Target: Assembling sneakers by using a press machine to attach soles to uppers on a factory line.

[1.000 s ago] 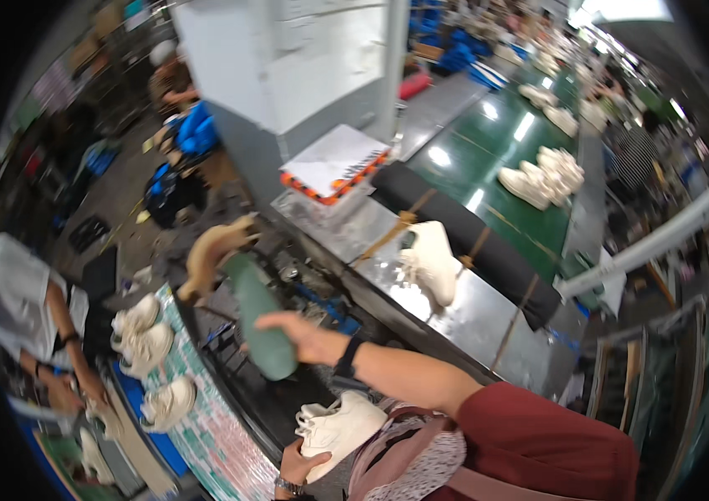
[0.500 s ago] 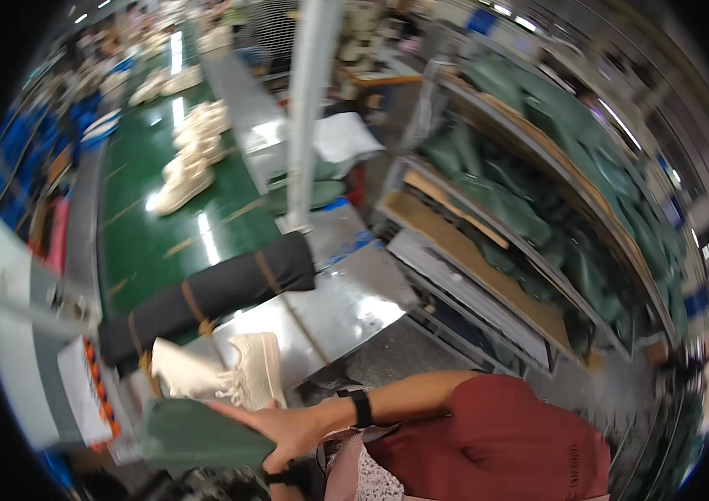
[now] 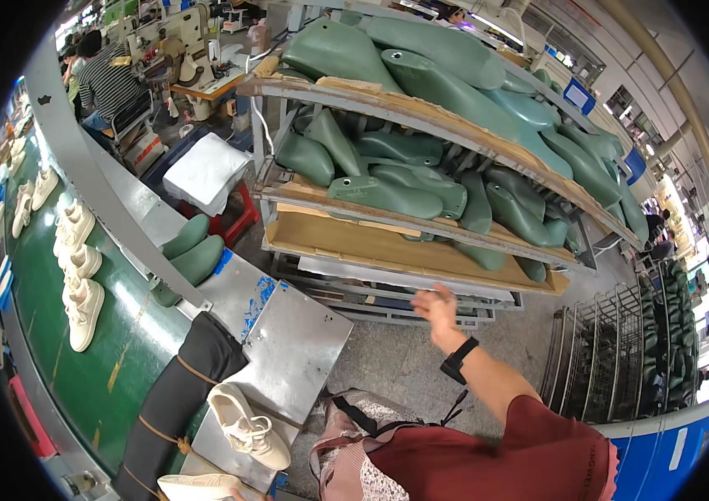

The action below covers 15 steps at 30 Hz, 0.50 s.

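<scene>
The green shoe lasts [image 3: 383, 196] lie in piles on the metal rack [image 3: 312, 203]. They look hard, smooth and a bit heavy, so they may slip; I would grab one round its thin middle. A cream sneaker [image 3: 200, 487] lies at the bottom edge of the view, left of the rack and closer to the person. It looks light and soft on top, so the heel or sole seems good to hold. The right hand [image 3: 436, 313] is in front of the rack's low part, fingers loose and apart, with nothing in it, and seems not to touch the rack. Only a bit of the left hand [image 3: 252, 495] shows, beside that sneaker, so I cannot tell if it grips anything
</scene>
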Tool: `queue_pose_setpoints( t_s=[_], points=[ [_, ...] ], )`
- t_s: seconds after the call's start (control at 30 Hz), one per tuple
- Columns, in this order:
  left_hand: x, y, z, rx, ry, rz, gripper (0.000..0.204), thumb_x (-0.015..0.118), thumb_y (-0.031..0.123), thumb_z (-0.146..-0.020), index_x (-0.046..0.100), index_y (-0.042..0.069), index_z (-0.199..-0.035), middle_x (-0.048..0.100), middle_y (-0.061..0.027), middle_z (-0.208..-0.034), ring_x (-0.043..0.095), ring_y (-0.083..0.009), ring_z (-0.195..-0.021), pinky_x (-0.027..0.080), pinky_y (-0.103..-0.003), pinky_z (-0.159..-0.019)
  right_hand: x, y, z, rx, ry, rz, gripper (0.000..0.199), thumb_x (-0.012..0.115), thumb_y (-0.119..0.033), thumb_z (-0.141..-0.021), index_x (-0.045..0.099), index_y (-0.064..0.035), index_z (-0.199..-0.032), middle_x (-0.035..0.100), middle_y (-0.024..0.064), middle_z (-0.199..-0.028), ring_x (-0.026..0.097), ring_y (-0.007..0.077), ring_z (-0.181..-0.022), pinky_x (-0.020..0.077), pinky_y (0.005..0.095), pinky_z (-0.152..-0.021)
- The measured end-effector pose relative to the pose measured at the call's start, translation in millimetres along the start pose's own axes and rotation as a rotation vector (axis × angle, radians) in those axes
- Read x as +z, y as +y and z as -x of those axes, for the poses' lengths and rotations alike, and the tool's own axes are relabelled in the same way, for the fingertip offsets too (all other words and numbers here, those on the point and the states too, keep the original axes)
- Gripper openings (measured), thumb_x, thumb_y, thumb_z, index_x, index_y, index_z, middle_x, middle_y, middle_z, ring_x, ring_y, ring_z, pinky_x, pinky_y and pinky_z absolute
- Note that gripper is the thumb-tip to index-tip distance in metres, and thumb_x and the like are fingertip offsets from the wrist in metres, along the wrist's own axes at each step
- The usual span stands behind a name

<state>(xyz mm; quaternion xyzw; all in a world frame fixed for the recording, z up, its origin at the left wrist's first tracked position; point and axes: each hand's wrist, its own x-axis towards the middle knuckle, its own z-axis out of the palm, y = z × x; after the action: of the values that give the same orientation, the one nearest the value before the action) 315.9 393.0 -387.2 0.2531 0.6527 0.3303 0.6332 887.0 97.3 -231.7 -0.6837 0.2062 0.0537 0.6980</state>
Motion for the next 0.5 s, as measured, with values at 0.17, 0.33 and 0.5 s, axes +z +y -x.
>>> queue_pose_setpoints(
  t_s=[0.17,0.33,0.5],
  points=[
    [79,83,-5,-0.27,0.366,-0.262,0.051,0.071,0.041,-0.088,0.063,-0.001,-0.116,0.066,-0.0112,-0.096,0.062,-0.028,-0.082,0.05,-0.04,-0.075,103,19,56,0.041,-0.629,0.257,0.049,0.064,-0.007,-0.092,0.047,-0.0005,-0.138,0.07,0.0144,-0.108,0.069,0.0188,-0.086,0.0555,0.0293,-0.074],
    [-7,17,-73,-0.132,0.999,-0.909,0.062,0.07,0.048,-0.08,0.069,-0.009,-0.105,0.069,-0.0251,-0.111,0.067,-0.0303,-0.088,0.053,-0.043,-0.08,173,22,140,-0.402,-1.331,0.648,0.05,0.064,-0.002,-0.09,0.05,-0.0015,-0.138,0.069,0.0091,-0.108,0.067,0.0142,-0.091,0.0547,0.03,-0.08],
    [-10,75,63,0.175,0.248,0.173,0.035,0.074,0.023,-0.087,0.072,-0.011,-0.089,0.074,-0.0099,-0.081,0.068,-0.0144,-0.071,0.052,-0.033,-0.065,219,45,248,-0.31,-1.758,0.693,0.081,0.069,-0.012,-0.089,0.024,-0.0088,-0.156,0.051,0.0203,-0.139,0.055,0.0267,-0.123,0.051,0.0384,-0.095]
  ],
)
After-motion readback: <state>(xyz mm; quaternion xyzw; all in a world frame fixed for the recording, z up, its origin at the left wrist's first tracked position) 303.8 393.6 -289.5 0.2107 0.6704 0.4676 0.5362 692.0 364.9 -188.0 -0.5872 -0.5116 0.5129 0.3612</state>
